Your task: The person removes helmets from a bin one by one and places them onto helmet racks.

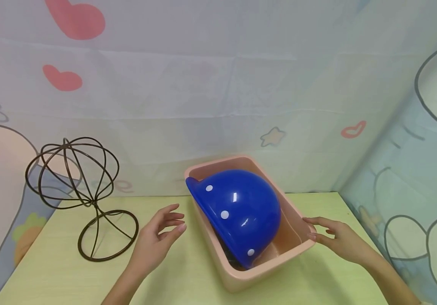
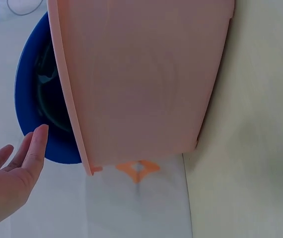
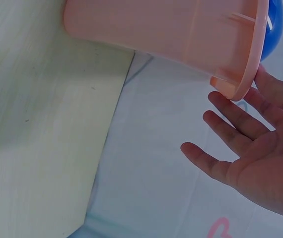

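Observation:
A blue helmet (image 1: pixel 241 212) with white round studs and a brim lies tilted inside a pink plastic bin (image 1: pixel 264 267). Its dark inner side (image 2: pixel 49 84) shows past the bin's rim in the left wrist view. My right hand (image 1: pixel 340 237) pinches the bin's rim at the right corner between thumb and index finger; the other fingers (image 3: pixel 196 151) spread loosely below the rim. To the left of the bin, my left hand (image 1: pixel 157 237) hovers with relaxed fingers and holds nothing. Part of that hand falls outside the left wrist view.
A dark wire stand (image 1: pixel 95 203) with a round cage top and ring base stands on the left of the pale yellow-green table (image 1: pixel 58 271). Behind the table hangs a printed cloth (image 1: pixel 203 93) with hearts and a star; another cloth side (image 1: pixel 405 178) borders the right.

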Motion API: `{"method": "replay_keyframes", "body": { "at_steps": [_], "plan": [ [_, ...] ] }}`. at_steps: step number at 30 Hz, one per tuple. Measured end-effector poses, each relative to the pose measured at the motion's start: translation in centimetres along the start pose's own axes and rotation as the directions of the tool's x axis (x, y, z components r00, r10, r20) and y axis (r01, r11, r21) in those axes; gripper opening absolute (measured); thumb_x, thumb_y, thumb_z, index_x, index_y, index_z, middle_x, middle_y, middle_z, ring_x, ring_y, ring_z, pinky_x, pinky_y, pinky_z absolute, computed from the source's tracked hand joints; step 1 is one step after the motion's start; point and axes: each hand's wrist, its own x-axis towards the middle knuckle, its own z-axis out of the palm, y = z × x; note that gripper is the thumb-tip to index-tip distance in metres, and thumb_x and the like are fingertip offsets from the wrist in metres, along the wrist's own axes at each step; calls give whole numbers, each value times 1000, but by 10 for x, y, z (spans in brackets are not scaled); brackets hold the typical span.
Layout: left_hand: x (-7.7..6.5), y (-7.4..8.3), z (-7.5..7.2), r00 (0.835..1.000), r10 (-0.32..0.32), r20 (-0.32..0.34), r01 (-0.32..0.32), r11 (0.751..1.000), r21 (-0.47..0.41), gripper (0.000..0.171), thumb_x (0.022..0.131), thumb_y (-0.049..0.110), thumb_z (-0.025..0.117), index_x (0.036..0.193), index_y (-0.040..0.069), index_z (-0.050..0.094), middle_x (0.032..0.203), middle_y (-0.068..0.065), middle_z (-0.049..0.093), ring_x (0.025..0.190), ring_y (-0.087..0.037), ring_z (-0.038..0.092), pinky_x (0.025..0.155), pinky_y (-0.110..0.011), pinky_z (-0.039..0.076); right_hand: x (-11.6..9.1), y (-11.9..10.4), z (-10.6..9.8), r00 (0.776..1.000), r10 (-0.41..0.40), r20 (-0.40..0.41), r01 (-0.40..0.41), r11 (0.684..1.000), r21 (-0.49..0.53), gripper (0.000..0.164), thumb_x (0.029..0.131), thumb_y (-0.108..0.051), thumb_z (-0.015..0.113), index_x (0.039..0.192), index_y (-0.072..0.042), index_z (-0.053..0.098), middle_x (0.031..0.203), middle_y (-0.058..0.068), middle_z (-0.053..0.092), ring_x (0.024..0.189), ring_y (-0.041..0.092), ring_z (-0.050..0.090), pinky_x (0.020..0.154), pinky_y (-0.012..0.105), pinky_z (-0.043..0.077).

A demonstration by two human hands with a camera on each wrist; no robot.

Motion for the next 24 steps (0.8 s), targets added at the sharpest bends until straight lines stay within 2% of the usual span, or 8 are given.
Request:
{"method": "replay_keyframes", "body": {
  "at_steps": [4,8,16,24],
  "plan": [
    [1,6,5,999,-36,33,38,998,-53,45,85,11,66,126,8,49,106,-10,62,97,-18,59,78,-26,52,1,-1,-1,1000,-5,3,5,1000,-2,37,87,-23,63,120,-7,58,117,11,60,110,31,50,80,53,47],
    [2,12,10,996,-57,62,62,995,-77,46,85,11,66,127,8,48,108,-11,61,98,-20,59,78,-24,52,1,-1,-1,1000,-1,4,1,1000,-3,37,87,-22,63,120,-7,58,117,11,60,110,31,51,79,50,48],
    [6,22,18,989,-118,90,119,993,-5,49,83,15,68,128,10,48,108,-8,62,98,-19,60,79,-31,51,1,0,-1,1000,4,13,-4,1000,5,37,87,-18,63,121,-6,57,119,13,59,111,35,49,79,53,48],
    [8,30,26,982,-167,88,167,986,8,48,82,13,69,125,10,49,102,-6,64,92,-18,61,75,-32,50,0,0,0,1000,5,6,-5,1000,5,38,86,-17,63,122,-6,57,118,12,59,110,34,49,80,53,48]
  ]
}}
